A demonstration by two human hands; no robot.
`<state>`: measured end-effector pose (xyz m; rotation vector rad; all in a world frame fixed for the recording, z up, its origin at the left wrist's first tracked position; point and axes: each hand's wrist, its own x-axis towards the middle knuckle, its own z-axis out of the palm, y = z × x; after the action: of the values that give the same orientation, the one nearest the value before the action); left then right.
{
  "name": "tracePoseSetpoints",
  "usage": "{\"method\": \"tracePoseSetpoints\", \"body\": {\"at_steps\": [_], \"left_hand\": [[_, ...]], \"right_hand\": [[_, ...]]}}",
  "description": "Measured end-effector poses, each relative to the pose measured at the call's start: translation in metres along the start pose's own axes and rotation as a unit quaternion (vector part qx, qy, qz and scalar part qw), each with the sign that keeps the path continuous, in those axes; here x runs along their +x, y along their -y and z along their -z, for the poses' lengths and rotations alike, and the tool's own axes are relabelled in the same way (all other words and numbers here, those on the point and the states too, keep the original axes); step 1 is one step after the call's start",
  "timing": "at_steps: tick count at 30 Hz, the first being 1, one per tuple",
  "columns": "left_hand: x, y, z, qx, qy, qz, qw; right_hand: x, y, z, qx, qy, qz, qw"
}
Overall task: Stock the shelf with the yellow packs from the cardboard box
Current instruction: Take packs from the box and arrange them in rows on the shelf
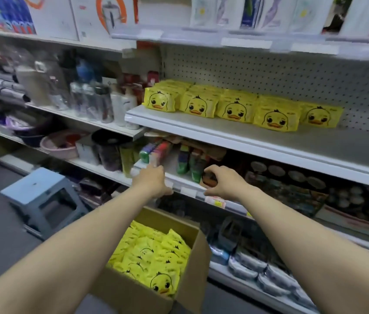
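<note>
Yellow packs [151,250] fill the cardboard box [133,288] below the forearms; a row already stands on the shelf [247,137] above. The left hand [154,181] hovers, grip loosely curled and empty; whether the curved grip of the right hand [222,183] pinches anything cannot be told. The person should lower both hands, take one pack by its flat faces, and seat it upright beside the row.
</note>
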<state>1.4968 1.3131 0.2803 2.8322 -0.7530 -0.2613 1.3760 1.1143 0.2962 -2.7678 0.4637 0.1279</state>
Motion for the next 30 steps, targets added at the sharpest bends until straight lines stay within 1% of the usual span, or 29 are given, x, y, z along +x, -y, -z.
{"method": "tracePoseSetpoints", "body": {"at_steps": [6,10,12,16,19,22,24,27,30], "left_hand": [[0.079,0.092,-0.043,-0.003,0.082,0.015,0.997],[0.122,0.153,-0.084,0.013,0.164,-0.002,0.986],[0.139,0.182,-0.115,0.01,0.204,0.004,0.979],[0.152,0.226,-0.181,-0.033,0.309,0.009,0.95],[0.144,0.252,-0.229,-0.059,0.368,0.016,0.928],[0.13,0.272,-0.279,-0.091,0.407,0.016,0.909],[0.124,0.278,-0.305,-0.104,0.424,0.017,0.9],[0.122,0.283,-0.335,-0.11,0.43,0.012,0.896],[0.123,0.287,-0.359,-0.109,0.431,0.01,0.896]], "right_hand": [[0.097,0.044,-0.082,0.008,0.067,-0.032,0.997],[0.145,0.064,-0.156,0.05,0.147,-0.065,0.986],[0.159,0.067,-0.194,0.066,0.186,-0.09,0.976],[0.167,0.062,-0.265,0.106,0.263,-0.15,0.947],[0.155,0.05,-0.317,0.134,0.322,-0.196,0.916],[0.139,0.038,-0.36,0.16,0.367,-0.233,0.886],[0.131,0.03,-0.379,0.172,0.389,-0.242,0.872],[0.126,0.02,-0.399,0.172,0.404,-0.246,0.864],[0.127,0.012,-0.414,0.153,0.391,-0.239,0.875]]}}
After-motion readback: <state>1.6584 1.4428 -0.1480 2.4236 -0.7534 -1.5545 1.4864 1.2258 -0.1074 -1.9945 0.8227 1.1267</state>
